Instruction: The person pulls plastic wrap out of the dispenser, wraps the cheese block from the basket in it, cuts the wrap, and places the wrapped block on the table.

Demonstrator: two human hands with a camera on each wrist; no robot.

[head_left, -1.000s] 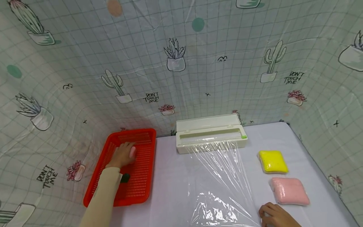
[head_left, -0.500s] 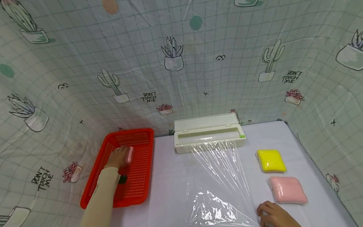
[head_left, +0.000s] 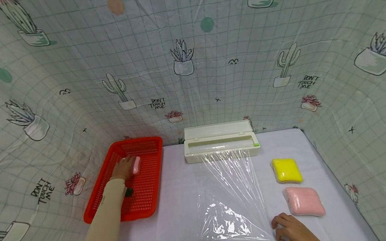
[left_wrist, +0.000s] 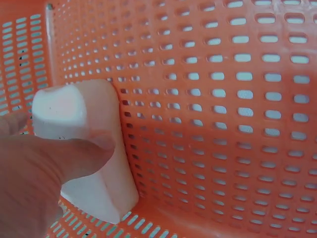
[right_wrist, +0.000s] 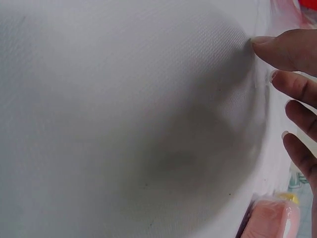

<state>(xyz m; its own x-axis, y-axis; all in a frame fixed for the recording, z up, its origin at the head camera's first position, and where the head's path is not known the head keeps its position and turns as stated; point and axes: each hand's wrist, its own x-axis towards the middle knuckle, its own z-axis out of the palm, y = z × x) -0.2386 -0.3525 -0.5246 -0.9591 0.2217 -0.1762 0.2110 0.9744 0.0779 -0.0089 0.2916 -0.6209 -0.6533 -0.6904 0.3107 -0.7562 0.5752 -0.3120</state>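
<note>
Inside the red basket [head_left: 150, 201] at the left, my left hand [head_left: 122, 168] grips a smooth pink block [head_left: 137, 166]. In the left wrist view the thumb [left_wrist: 86, 154] lies across the block [left_wrist: 101, 114], and fingertips show at its far side. My right hand [head_left: 291, 227] rests low on the white cloth at the right, beside the lower corner of a sheet of clear cling film [head_left: 226, 201]. Its thumb [right_wrist: 282, 49] touches the surface in the right wrist view, with the fingers apart and nothing seen between them.
The film runs from a white cling film dispenser [head_left: 221, 149] with its lid raised, at the back. Right of the film lie a yellow wrapped block [head_left: 287, 170] and a pink wrapped block [head_left: 305, 201]. A patterned curtain [head_left: 217, 80] encloses the back and sides.
My left hand has shifted slightly left and lower over the pink block, so more of the block shows. The right hand stays by the film corner. The view has drifted a little.
</note>
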